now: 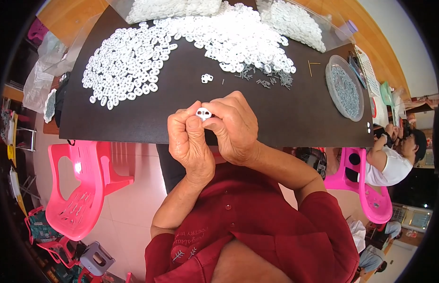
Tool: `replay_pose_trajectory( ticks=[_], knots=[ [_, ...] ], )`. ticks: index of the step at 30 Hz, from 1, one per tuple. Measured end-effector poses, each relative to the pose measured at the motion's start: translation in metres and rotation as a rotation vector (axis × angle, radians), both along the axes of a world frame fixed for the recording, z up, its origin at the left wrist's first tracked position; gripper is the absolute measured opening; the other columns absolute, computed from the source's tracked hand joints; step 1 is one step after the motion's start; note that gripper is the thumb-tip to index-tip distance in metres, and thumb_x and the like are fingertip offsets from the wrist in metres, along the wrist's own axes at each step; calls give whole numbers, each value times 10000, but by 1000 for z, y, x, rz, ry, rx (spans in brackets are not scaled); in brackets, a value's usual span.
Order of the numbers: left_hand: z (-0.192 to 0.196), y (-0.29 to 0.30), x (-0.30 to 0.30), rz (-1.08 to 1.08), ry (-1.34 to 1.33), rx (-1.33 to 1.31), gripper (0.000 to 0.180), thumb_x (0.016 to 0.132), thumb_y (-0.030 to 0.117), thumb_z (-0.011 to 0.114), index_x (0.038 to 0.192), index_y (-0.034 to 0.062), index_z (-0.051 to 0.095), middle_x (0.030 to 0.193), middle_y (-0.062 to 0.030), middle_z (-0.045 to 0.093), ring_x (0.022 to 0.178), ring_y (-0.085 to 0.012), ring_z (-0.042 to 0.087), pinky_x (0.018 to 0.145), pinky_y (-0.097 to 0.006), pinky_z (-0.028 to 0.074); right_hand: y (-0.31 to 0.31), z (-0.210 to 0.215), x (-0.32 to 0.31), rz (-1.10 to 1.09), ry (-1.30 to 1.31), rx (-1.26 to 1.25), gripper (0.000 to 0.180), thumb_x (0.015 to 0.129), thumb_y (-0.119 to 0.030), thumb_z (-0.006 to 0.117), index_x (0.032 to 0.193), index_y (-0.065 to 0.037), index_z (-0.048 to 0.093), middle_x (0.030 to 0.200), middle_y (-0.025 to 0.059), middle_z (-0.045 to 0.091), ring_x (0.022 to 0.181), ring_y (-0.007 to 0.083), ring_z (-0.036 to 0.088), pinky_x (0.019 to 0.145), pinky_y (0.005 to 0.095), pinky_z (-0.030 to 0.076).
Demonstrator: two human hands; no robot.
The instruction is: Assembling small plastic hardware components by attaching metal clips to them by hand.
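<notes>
Just above the table's near edge, my left hand (pixel 190 141) and my right hand (pixel 236 123) meet around one small white plastic piece with dark holes (pixel 203 113). The thumb and forefinger of each hand pinch it from its own side. A few white pieces (pixel 206 78) lie close together on the dark table (pixel 181 101) beyond my hands, with a single grey pin (pixel 223 81) beside them. Farther off is a spread of white oval pieces (pixel 125 63) at left, and a bigger heap (pixel 243 40) fills the middle. Several short grey pins (pixel 276 80) lie loose by that heap.
A round clear tub (pixel 333 94) of grey pins stands at the right. Bags of white pieces (pixel 295 26) lie at the back. Thin yellow sticks (pixel 311 68) rest near the tub. A pink chair (pixel 82 188) is at left; a co-worker in white (pixel 389 165) sits at right.
</notes>
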State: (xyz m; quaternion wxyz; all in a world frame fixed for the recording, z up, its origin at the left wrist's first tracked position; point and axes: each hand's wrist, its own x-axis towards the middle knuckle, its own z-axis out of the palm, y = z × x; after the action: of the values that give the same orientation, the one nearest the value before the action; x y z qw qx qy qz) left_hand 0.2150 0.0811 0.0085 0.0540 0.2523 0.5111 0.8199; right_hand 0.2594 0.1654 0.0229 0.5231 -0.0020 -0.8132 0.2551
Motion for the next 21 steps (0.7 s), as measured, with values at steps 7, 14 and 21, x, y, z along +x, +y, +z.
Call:
replay_pose_trajectory(
  ticks=[7, 14, 21],
  knots=[
    [-1, 6, -2, 67, 44, -5, 193, 964, 161, 491, 986, -17, 561, 850, -17, 506, 762, -71, 431, 683, -216, 388, 2, -3, -4, 1, 23, 27, 197, 798, -48, 648, 965, 29, 578, 777, 115, 577, 626, 230, 495, 530, 313, 402],
    [5, 5, 4, 46, -108, -65, 179, 969, 122, 463, 1019, -17, 565, 909, -33, 540, 821, -84, 489, 742, -231, 420, 2, 9, -1, -53, -36, 95, 187, 778, -36, 648, 945, 20, 586, 794, 118, 585, 641, 261, 512, 565, 333, 422],
    [22, 1, -2, -186, -13, -241, 258, 958, 108, 485, 1172, -26, 532, 996, -70, 596, 857, -89, 534, 776, -234, 453, 31, 30, 24, -83, -156, 10, 146, 756, -5, 650, 898, -16, 620, 799, 90, 605, 682, 237, 547, 599, 331, 438]
  ],
)
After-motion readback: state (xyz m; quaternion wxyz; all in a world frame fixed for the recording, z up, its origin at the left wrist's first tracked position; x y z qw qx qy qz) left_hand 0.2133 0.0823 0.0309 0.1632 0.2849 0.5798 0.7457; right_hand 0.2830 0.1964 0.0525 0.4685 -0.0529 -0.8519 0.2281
